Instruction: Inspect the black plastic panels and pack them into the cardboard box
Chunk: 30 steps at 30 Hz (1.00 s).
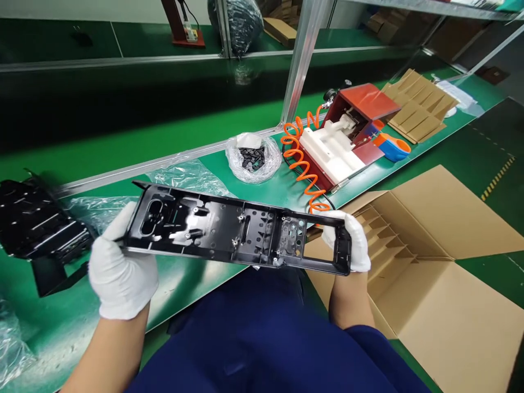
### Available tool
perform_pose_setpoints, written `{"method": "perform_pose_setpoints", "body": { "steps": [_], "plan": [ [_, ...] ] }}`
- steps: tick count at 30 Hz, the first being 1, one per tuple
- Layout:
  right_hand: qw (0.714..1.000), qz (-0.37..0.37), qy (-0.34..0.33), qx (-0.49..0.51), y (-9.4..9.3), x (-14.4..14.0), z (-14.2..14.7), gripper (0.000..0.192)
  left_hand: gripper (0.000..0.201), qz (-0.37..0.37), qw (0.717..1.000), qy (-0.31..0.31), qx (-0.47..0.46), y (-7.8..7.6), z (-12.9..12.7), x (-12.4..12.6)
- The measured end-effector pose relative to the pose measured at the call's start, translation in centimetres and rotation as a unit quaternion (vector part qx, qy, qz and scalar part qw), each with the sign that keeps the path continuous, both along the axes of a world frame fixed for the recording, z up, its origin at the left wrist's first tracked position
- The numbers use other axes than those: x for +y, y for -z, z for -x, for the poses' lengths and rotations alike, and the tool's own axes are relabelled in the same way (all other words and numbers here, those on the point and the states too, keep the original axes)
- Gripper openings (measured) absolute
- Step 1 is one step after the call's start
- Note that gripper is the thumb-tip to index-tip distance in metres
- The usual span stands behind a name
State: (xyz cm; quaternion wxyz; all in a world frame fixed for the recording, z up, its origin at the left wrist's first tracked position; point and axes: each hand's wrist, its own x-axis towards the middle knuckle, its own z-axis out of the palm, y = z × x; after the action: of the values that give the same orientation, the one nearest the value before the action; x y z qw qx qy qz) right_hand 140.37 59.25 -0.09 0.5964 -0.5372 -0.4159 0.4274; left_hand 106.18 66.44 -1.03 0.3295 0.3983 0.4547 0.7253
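"What was the person holding?"

"A long black plastic casing (pixel 219 232), up in front of the body, above the near edge of the green tabletop (pixel 176 286). Its hollow side faced the camera, and it sloped a little down to the right."

"How did it look?"

"Glossy, with low walls along both long sides. A rounded oblong outline sat near the left end, small metal-coloured spots dotted the middle, then came ribs and a patch of little holes. A big rectangular window took up much of the right end."

"And the fingers?"

"Both hands wore white gloves. The left hand (pixel 123 275) was closed around the left end, the thumb along the edge; the fingers underneath were hidden, so I couldn't tell quite how they lay. The right hand (pixel 357 243) gripped the opposite end, fingers curled round behind and partly showing through the window."

"Anything close by?"

"Another black part (pixel 45 221) lay on the tabletop, left of the left hand."
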Motion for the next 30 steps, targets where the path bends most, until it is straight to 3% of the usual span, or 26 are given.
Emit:
{"method": "perform_pose_setpoints", "body": {
  "steps": [3,6,8,11,12,14,16,17,18,20,22,24,25,26,27,28,30],
  "plan": [
    [0.998,0.005,-0.014,0.064,0.1,0.3,0.1,0.042,0.046,-0.026,0.999,0.032,0.02,0.2,-0.1,0.1],
    [0.999,-0.005,-0.021,0.05,0.5,0.2,-0.1,0.042,0.034,0.01,0.999,0.028,-0.022,0.0,-0.2,0.6],
    [0.999,-0.034,0.003,0.008,0.5,0.1,0.0,0.038,0.022,0.061,0.993,0.035,-0.096,-0.3,-0.5,1.4],
    [0.973,-0.144,0.072,-0.165,-0.5,0.0,1.1,0.026,0.034,0.107,0.957,0.166,-0.212,-0.4,-1.4,2.9],
    [0.945,-0.193,0.052,-0.261,-1.0,0.1,1.9,0.022,0.046,0.121,0.939,0.214,-0.241,-0.3,-1.8,3.4],
    [0.837,-0.272,-0.052,-0.472,-2.0,0.2,3.8,0.016,0.063,0.165,0.905,0.26,-0.294,0.1,-2.7,4.5],
    [0.701,-0.335,-0.136,-0.615,-2.4,0.2,5.9,0.013,0.061,0.199,0.893,0.224,-0.336,0.5,-3.5,5.3],
    [0.65,-0.364,-0.146,-0.651,-2.3,0.2,6.8,0.01,0.054,0.206,0.892,0.198,-0.351,0.7,-3.9,5.7],
    [0.617,-0.392,-0.144,-0.667,-2.0,0.2,7.5,0.009,0.046,0.21,0.89,0.175,-0.364,1.0,-4.1,6.0],
    [0.589,-0.42,-0.193,-0.663,-1.2,0.9,8.0,0.014,0.033,0.218,0.884,0.152,-0.384,1.4,-4.1,6.6],
    [0.603,-0.386,-0.311,-0.625,-0.7,2.6,7.3,0.033,0.03,0.222,0.875,0.156,-0.401,1.7,-3.7,7.1],
    [0.682,-0.314,-0.365,-0.55,-0.6,5.8,5.9,0.05,0.035,0.221,0.869,0.168,-0.41,2.0,-3.1,7.6],
    [0.735,-0.269,-0.346,-0.517,-0.7,8.0,5.3,0.052,0.038,0.221,0.866,0.176,-0.413,2.1,-2.8,7.8],
    [0.792,-0.216,-0.285,-0.495,-0.7,10.5,4.7,0.049,0.041,0.219,0.864,0.183,-0.416,2.1,-2.5,7.9],
    [0.816,-0.15,-0.239,-0.505,-0.6,13.2,4.4,0.046,0.043,0.212,0.861,0.192,-0.42,2.2,-2.2,7.9],
    [0.815,-0.091,-0.199,-0.536,-0.4,16.0,4.3,0.041,0.045,0.203,0.858,0.205,-0.426,2.2,-2.0,7.9],
    [0.767,0.014,-0.214,-0.604,0.6,21.2,4.8,0.035,0.047,0.178,0.844,0.239,-0.447,2.3,-1.6,7.7]
  ]
}}
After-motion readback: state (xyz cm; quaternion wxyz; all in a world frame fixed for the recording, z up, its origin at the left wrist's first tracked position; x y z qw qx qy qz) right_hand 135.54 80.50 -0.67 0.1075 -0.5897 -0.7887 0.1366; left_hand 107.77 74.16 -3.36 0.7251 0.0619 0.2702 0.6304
